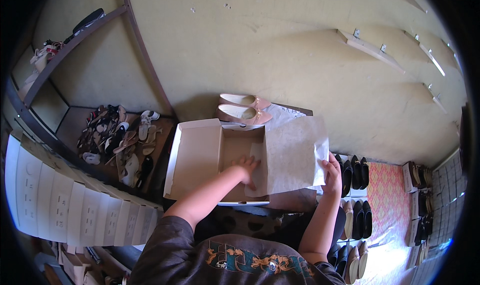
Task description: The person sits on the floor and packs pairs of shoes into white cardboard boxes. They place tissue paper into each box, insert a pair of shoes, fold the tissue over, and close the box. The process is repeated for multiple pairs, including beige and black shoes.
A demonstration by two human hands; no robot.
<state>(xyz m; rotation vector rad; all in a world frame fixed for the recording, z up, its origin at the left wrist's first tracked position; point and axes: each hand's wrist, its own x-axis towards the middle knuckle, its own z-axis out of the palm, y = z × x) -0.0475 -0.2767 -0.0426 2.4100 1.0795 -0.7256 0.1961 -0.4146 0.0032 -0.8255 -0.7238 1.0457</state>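
Note:
An open cardboard shoe box [230, 152] lies in front of me, its lid [195, 157] folded out to the left. My left hand [245, 170] reaches into it with fingers spread, resting on the inner end of a sheet of white tissue paper [295, 152]. The sheet runs from inside the box out over its right side. At the sheet's right edge, my right hand [331, 172] pinches the paper between thumb and fingers. Just beyond the box sits a pair of pinkish-tan flat shoes [242, 114] with small gold trims on the toes.
White shoe boxes [65, 205] are stacked at the left. A shelf [160, 157] behind them bears a pile of sandals [107, 130]. On the right, rows of flat shoes [357, 220] stand beside a red patterned floor covering [387, 195]. Bare shelf brackets [372, 50] jut from the wall.

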